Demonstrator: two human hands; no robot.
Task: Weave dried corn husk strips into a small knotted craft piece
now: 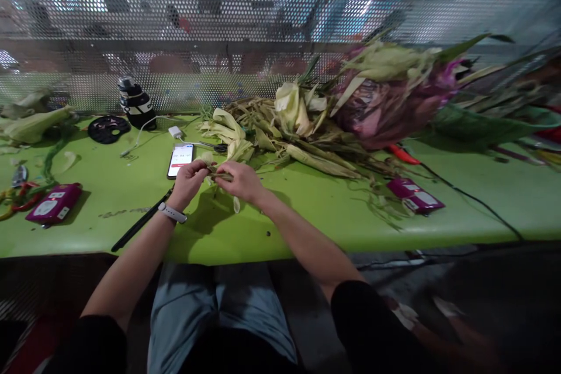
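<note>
My left hand (191,177), a pale watch band (172,213) on its wrist, is closed in a pinch. Opposite it, my right hand (242,180) pinches too. Between the fingertips runs a twisted strip of dry corn husk (215,172), gripped by both hands above the green table. Small pale bits hang below the fingers. Just left of the hands lies a lit phone (180,159). Behind them, a pale green husk bunch (232,131) spreads at the edge of a heap of corn husks (263,128).
Purple boxes (55,204) (415,195) lie at left and right. A black strap (142,219) rests by my left forearm. Farther back are a dark bottle (135,104), a black disc (108,129), a white charger (175,132) and a pink bag (377,102). A dark cable (473,198) crosses the right.
</note>
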